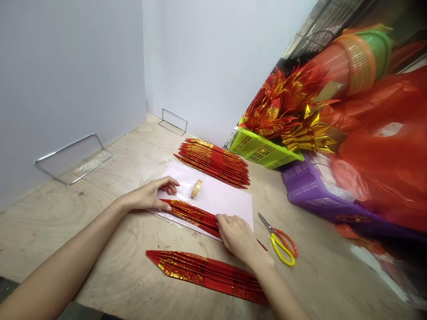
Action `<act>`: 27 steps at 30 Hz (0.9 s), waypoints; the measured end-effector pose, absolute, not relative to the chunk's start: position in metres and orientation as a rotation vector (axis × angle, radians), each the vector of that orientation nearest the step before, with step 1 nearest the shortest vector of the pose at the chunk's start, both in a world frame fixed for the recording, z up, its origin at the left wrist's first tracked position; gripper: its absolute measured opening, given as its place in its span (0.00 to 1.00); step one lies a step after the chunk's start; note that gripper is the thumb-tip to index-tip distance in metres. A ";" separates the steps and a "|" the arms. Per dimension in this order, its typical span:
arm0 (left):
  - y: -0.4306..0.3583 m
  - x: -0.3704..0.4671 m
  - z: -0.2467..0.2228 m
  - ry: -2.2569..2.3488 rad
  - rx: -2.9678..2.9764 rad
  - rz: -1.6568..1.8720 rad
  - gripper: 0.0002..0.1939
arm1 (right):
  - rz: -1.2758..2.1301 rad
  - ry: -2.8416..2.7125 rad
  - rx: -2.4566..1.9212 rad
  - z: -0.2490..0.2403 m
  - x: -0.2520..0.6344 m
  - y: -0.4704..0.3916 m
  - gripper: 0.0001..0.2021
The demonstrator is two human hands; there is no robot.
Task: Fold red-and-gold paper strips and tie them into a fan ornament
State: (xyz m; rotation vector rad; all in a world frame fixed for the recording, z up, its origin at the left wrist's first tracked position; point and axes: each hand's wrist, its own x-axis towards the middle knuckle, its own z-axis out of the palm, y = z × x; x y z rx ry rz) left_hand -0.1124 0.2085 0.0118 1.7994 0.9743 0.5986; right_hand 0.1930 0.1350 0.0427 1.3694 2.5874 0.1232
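Observation:
A pleated strip of red paper with gold print (pixel 190 212) lies across a white sheet in clear plastic (pixel 227 200). At its left end is my left hand (pixel 160 194), thumb against the paper and the other fingers curled well apart from the thumb. My right hand (pixel 238 235) has its fingers closed on the strip's right part; the palm side is hidden. Beyond the strip, a roll of tape (pixel 196 189) stands on the sheet. Nearer to me lies another folded red-and-gold paper (pixel 207 271), its right end passing behind my right forearm.
Scissors with orange and yellow handles (pixel 280 242) lie to the right. A stack of pleated red papers (pixel 213 162) sits behind the sheet. Green (pixel 263 149) and purple baskets (pixel 307 191) line the right side. Two wire frames (pixel 73 158) stand along the wall.

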 end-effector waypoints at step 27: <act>0.189 -0.088 0.022 0.859 2.380 0.392 0.15 | -0.097 2.600 1.620 0.036 0.231 0.107 0.08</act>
